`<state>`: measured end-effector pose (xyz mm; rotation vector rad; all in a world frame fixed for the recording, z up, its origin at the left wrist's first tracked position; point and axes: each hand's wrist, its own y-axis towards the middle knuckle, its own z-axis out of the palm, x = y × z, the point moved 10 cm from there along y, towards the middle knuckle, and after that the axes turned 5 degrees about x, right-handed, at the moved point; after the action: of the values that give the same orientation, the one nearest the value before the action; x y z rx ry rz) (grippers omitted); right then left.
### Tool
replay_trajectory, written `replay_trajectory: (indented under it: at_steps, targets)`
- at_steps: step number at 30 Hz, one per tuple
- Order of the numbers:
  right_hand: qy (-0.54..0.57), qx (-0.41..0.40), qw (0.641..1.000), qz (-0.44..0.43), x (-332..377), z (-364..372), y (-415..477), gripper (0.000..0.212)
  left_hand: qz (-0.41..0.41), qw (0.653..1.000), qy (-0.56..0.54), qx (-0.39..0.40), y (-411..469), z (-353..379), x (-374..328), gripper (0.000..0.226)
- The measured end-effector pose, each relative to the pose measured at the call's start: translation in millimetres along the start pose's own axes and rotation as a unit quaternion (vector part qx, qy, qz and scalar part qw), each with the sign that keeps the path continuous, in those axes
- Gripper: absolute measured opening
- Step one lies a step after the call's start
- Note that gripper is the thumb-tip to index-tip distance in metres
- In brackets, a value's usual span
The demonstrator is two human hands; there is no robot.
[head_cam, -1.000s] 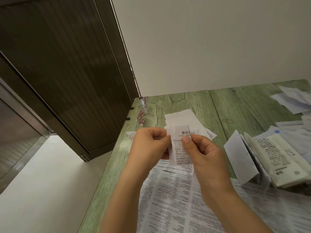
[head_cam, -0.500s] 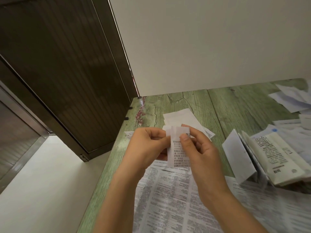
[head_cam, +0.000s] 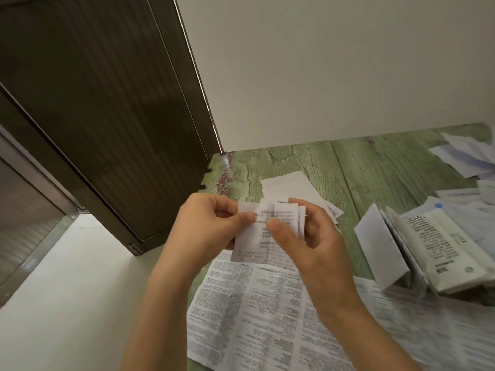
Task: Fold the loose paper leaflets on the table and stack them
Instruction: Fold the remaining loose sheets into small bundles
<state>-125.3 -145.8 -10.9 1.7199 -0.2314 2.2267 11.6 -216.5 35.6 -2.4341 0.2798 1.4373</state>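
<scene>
A small white printed leaflet [head_cam: 258, 238], creased into narrow panels, hangs above the green wooden table [head_cam: 380, 167]. My left hand [head_cam: 207, 227] pinches its left panel between thumb and fingers. My right hand [head_cam: 308, 236] pinches the right side, where several folded layers bunch together. Under my hands lies a large unfolded leaflet [head_cam: 257, 314] covered in small print. A few folded white leaflets [head_cam: 288, 187] lie flat just beyond my hands.
A half-open accordion-folded leaflet [head_cam: 428, 245] stands on its edges at the right. More loose sheets [head_cam: 463, 159] lie at the far right. A dark door [head_cam: 101, 108] stands left of the table's left edge, with pale floor [head_cam: 67, 303] below and a wall behind.
The small leaflet has spread wider: my left hand drew a panel out to the left while my right hand kept the folded layers. Both hands stay at the same spot.
</scene>
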Motion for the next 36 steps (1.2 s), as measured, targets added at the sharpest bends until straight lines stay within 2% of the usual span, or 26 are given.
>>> replay_trajectory:
  at_steps: [3, 6, 11, 16, 18, 21, 23, 25, 27, 28, 30, 32, 36]
  targets:
    - [0.008, -0.041, 0.999, 0.011, -4, -10, 1, 0.022, 0.0, 1.0, 0.01, 0.013, 1, 2, -1, 0.014]
    - [0.03, -0.057, 0.997, 0.038, -14, -19, 4, 0.008, -0.015, 0.999, -0.037, 0.03, -1, -1, 4, 0.015]
    - [0.043, -0.05, 0.996, 0.055, -19, -14, 4, 0.004, -0.021, 0.997, -0.063, 0.044, -3, -5, 8, 0.015]
    - [0.051, -0.046, 0.996, 0.051, -17, -12, 3, 0.004, -0.017, 0.996, -0.078, 0.048, -3, -6, 9, 0.025]
    - [0.059, -0.04, 0.996, 0.056, -17, -11, 2, 0.003, -0.016, 0.995, -0.079, 0.05, -3, -5, 9, 0.02]
    - [0.074, -0.037, 0.995, 0.063, -19, -14, 3, 0.022, -0.01, 0.995, -0.083, 0.05, -3, -6, 8, 0.009]
    - [0.04, -0.065, 0.997, 0.024, -11, -20, 2, 0.037, -0.003, 0.995, -0.088, 0.043, -3, -5, 6, 0.004]
    - [-0.042, -0.104, 0.992, -0.066, 9, -23, -3, 0.044, 0.004, 0.995, -0.092, 0.032, -2, -2, 4, 0.004]
    - [-0.106, -0.146, 0.974, -0.138, 27, -26, -11, 0.039, 0.001, 0.993, -0.117, 0.033, 0, 7, 2, 0.006]
    - [-0.121, -0.162, 0.967, -0.158, 33, -28, -14, 0.032, -0.01, 0.989, -0.141, 0.052, 1, 16, 2, 0.014]
    - [-0.127, -0.189, 0.956, -0.183, 40, -34, -18, 0.022, -0.051, 0.972, -0.198, 0.117, 0, 39, 6, 0.039]
    - [-0.122, -0.207, 0.951, -0.193, 41, -40, -19, 0.019, -0.084, 0.956, -0.218, 0.18, -5, 60, 8, 0.052]
    - [-0.13, -0.217, 0.947, -0.199, 40, -41, -19, 0.018, -0.095, 0.948, -0.22, 0.21, -7, 70, 10, 0.042]
